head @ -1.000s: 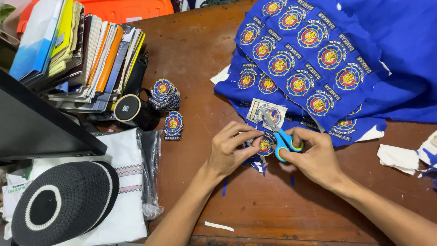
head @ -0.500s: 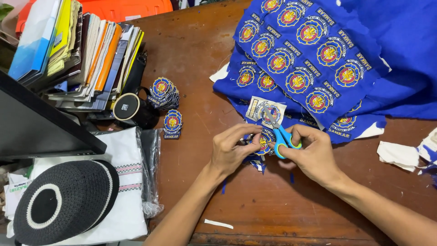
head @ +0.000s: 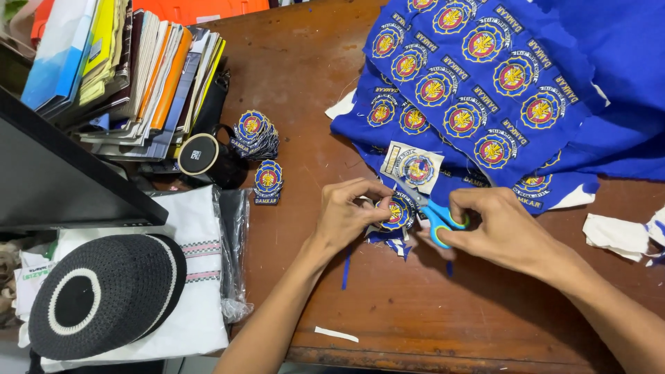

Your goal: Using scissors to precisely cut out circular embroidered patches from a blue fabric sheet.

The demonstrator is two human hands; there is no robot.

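Wooden surface [head: 443, 312]: left hand [head: 350, 215] fingers still pinch the round embroidered patch [head: 396, 212]; right hand [head: 502, 228], at 3 o'clock, keeps gripping blue-handled scissors [head: 436, 220]; positions barely changed.

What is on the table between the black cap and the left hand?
In the head view, folded white cloth in clear plastic, then bare wood, lies between black cap and left hand.

Scissors [head: 436, 218] slightly further round badge [head: 396, 211]
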